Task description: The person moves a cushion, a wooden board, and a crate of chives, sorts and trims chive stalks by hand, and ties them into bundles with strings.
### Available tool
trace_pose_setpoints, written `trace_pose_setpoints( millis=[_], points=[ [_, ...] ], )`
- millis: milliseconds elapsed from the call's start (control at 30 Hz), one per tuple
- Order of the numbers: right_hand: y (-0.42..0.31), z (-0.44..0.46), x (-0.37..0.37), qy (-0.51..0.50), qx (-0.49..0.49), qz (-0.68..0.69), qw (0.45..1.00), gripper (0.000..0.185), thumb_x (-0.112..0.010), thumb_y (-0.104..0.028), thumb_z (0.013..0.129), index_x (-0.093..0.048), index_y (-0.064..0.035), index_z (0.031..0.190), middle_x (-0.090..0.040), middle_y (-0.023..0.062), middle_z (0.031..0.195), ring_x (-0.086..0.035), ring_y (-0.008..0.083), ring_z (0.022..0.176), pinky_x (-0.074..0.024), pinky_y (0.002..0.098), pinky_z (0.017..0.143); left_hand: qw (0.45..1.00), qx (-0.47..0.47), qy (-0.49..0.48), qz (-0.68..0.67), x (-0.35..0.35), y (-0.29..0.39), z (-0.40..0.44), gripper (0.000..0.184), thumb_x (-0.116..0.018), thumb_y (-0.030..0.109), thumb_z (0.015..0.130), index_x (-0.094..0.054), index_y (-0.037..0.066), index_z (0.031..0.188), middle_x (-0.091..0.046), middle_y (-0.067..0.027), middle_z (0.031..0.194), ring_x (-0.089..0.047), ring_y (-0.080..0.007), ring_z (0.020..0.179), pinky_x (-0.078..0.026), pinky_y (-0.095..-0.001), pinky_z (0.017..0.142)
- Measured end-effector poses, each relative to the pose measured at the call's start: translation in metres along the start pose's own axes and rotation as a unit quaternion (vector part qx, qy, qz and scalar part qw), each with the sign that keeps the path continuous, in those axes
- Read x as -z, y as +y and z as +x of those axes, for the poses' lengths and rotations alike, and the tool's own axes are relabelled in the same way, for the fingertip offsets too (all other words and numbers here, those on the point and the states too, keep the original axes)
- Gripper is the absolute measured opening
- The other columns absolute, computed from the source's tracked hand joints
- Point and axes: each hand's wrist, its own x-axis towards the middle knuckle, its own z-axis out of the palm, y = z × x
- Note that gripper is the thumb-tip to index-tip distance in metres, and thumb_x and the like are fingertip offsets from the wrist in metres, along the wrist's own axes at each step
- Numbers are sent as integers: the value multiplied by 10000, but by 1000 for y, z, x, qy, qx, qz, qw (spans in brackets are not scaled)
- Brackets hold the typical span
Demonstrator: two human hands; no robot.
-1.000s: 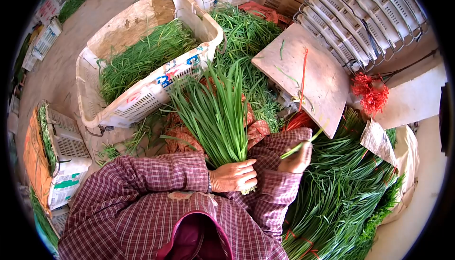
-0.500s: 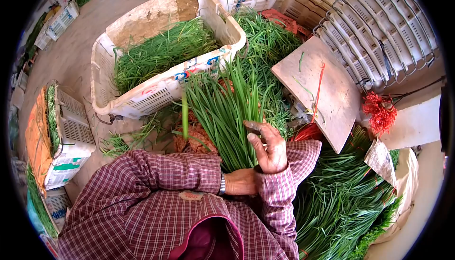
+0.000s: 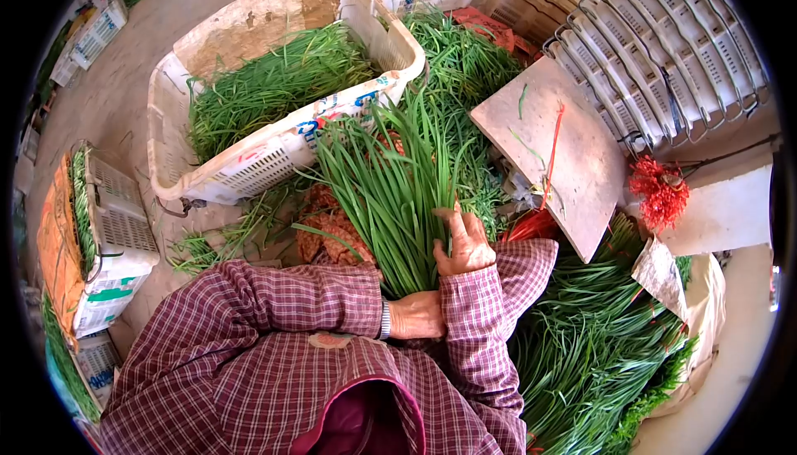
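A thick bunch of green chives fans upward and left in front of my body. My left hand, with a watch at its wrist, is closed around the low end of this bunch. Its fingers are hidden behind my right forearm, which crosses over it. At the bunch's right edge, my right hand has its thumb and bent fingers closed on some blades. Orange-red netting lies beneath and left of the bunch.
A white plastic crate with loose greens stands ahead. More greens lie behind the bunch. At right are a tilted board, red ties, tied chives and stacked crates. Another crate sits left.
My right hand has moved from a raised, spread pose down onto the bunch's right edge. A loose blade that was in mid-air left of the bunch has dropped. My left hand keeps its hold.
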Motion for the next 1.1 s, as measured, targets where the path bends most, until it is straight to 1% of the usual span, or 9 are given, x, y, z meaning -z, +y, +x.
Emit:
trace_pose_setpoints(
  millis=[133, 400, 433, 667, 700, 767, 1000, 1067, 1100],
  points=[
    [-4, 5, -5, 55, 114, -35, 991, 430, -617, 29, 646, -629, -175, 1024, -574, 82, 1038, -577, 295, 893, -483, 404, 842, 1000, -4, -22, 17, -5, -1, -1, 263, -455, 83, 871, -563, -3, 1094, -546, -91, 1178, -489, -219, 1142, -343, -347, 1092],
    [-11, 5, -13, 41, 71, -15, 997, 157, -708, -139, 675, -683, -105, 826, -596, 44, 1014, -560, 258, 942, -452, 394, 853, 1000, 2, 6, 21, -9, -2, -7, 301, -435, 117, 899, -534, 15, 1165, -501, -91, 1253, -437, -215, 1203, -288, -347, 1120],
    [-13, 4, -15, 42, 51, -57, 996, 172, -727, -169, 669, -677, -98, 818, -596, 42, 1016, -560, 257, 942, -454, 389, 851, 987, 40, 16, -156, -14, -4, -8, 318, -411, 126, 918, -506, 16, 1201, -487, -89, 1275, -428, -219, 1213, -281, -346, 1123],
    [-14, 4, -20, 29, 20, -81, 996, 215, -757, -188, 650, -664, -70, 803, -601, 48, 1010, -566, 271, 942, -477, 388, 820, 841, 144, 27, -520, -22, -3, -11, 352, -355, 140, 957, -429, 10, 1276, -448, -99, 1327, -408, -231, 1239, -263, -348, 1135],
    [-13, 3, -15, 27, 31, -25, 999, 198, -752, -169, 657, -663, -68, 803, -607, 57, 1000, -572, 277, 929, -476, 390, 820, 945, 101, -5, -312, -19, -4, -4, 346, -373, 137, 946, -443, 10, 1261, -457, -99, 1311, -415, -232, 1229, -268, -355, 1133],
    [-13, 0, -7, 34, 48, 56, 997, 173, -743, -118, 680, -655, -57, 816, -624, 81, 976, -587, 287, 892, -477, 396, 811, 1000, 17, 15, -18, -9, -2, -7, 307, -454, 128, 889, -528, 21, 1167, -508, -90, 1235, -449, -234, 1188, -306, -371, 1114],
    [-27, -20, 9, 85, 53, 41, 994, 167, -730, -102, 729, -627, -61, 854, -646, 79, 775, -623, 253, 692, -513, 360, 638, 997, -2, -75, 30, -16, -6, -14, 294, -506, 111, 830, -603, 60, 1104, -552, -35, 1213, -488, -204, 1152, -344, -336, 1087],
    [-26, -25, 4, 99, 52, 116, 987, 166, -704, -87, 781, -608, -48, 910, -652, 96, 760, -633, 245, 649, -516, 324, 579, 999, -28, 0, 19, -25, -10, -9, 272, -512, 118, 828, -627, 60, 1069, -570, -27, 1198, -507, -196, 1135, -355, -310, 1072],
    [-23, -27, 3, 76, 3, 208, 975, 134, -681, -74, 808, -604, -38, 911, -653, 107, 749, -635, 235, 631, -513, 315, 577, 994, 0, -102, -35, -1, -6, -2, 316, -478, 130, 875, -539, 39, 1172, -507, -57, 1266, -444, -197, 1203, -308, -327, 1106]
  ],
)
